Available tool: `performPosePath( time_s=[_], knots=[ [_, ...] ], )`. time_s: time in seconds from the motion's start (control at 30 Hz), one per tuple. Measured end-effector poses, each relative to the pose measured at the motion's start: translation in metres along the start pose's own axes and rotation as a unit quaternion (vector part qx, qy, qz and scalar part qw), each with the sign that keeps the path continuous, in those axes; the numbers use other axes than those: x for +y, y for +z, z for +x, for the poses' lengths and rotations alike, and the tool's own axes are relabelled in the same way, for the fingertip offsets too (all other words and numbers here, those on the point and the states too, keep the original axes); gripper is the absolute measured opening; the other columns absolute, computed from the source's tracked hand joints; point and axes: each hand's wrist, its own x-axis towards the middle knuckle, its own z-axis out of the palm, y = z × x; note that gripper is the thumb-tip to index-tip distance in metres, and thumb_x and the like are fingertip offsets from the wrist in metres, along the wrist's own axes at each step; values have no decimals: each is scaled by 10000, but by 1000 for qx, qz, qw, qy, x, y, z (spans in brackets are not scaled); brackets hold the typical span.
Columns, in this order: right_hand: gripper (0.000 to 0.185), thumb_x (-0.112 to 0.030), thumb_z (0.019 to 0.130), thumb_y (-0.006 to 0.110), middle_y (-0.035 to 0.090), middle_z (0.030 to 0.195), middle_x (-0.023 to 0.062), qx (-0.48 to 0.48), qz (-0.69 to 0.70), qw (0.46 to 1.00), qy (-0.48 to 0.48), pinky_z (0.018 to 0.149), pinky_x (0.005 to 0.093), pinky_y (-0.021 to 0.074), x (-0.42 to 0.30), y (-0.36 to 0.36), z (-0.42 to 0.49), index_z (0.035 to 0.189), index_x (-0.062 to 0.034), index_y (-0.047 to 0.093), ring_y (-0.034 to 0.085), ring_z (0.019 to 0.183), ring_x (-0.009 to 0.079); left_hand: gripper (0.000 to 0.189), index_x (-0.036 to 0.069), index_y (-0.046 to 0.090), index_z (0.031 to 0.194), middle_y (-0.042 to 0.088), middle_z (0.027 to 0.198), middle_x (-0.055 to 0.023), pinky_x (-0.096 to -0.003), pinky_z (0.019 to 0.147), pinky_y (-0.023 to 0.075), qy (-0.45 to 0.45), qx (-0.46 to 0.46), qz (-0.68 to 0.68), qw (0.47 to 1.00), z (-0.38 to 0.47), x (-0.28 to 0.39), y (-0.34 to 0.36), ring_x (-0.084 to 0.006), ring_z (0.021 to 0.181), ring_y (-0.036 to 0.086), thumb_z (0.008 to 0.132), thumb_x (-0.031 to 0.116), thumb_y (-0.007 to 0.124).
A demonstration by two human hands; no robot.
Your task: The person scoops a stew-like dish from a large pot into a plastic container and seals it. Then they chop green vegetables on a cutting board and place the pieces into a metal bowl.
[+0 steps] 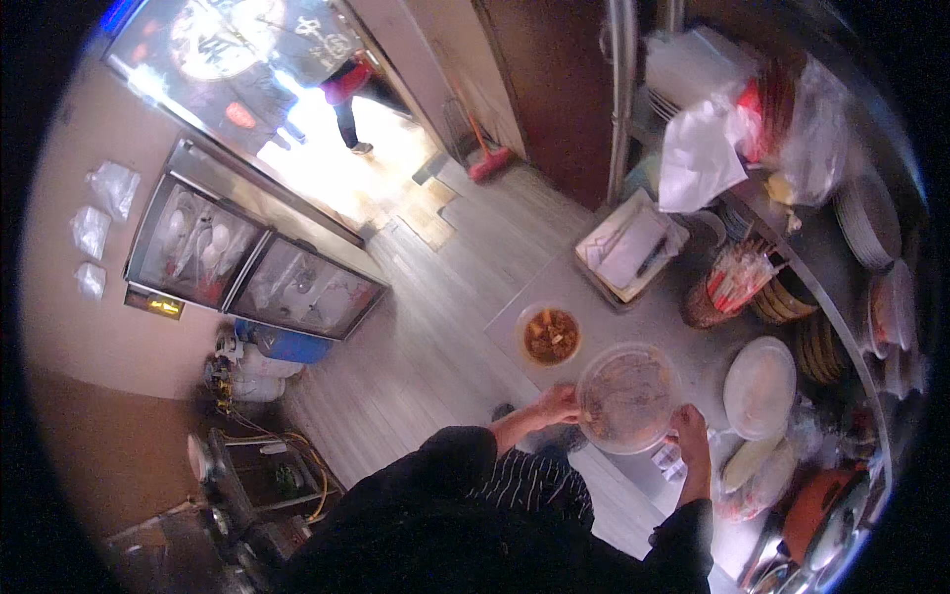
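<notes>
I hold a round clear plastic container [629, 401] over the edge of the counter [519, 312]. Its top looks covered, and something brownish shows dimly through it. My left hand [558, 405] grips its left rim, while my right hand [691, 432] has the lower right rim between thumb and fingers. Just beyond, to the left, a round container of brown soup or stew [551, 335] stands on the counter with pale pieces in it. Small clear packets [670, 462] lie beside my right hand. The undersides of my fingers are hidden.
On the counter are a tray with papers [627, 245], a holder of wrapped chopsticks [731, 282] and a stack of white oval lids or dishes [758, 386]. A glass-door fridge [252, 252] and gas cylinders [260, 371] stand left. Another person [347, 96] is by the doorway.
</notes>
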Motion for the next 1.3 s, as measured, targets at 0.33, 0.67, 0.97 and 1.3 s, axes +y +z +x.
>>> performPosePath(
  time_s=[0.33,0.67,0.97,1.3],
  knots=[
    [338,-245,1019,664,690,1146,11,66,18,995,-76,753,268,528,-122,10,-142,1297,-53,672,643,994,119,450,104,628,1422,700,1339,-33,-436,1036,578,24,-137,-180,974,-89,50,-2,-194,1236,671,979,116,704],
    [143,-209,1018,627,630,937,-41,5,63,963,-262,655,235,423,-306,248,-211,1071,-91,689,553,807,57,798,227,342,1596,610,1447,-59,-457,1070,540,241,-55,-140,959,-325,155,-186,-217,1295,628,956,408,783],
    [217,-185,1039,627,731,1096,76,-303,115,893,-313,918,353,536,-533,592,-236,1135,-16,722,681,1013,207,665,46,392,1484,648,1328,-192,-475,947,638,381,205,-80,898,-643,237,-434,-327,1143,709,1015,370,733],
    [365,-224,1067,610,706,1230,194,-557,46,725,-403,899,456,682,-793,948,-286,1267,81,637,734,1085,325,523,33,578,1358,708,1269,-175,-413,961,646,521,426,-84,734,-891,294,-632,-284,1104,742,1041,446,624]
  ],
)
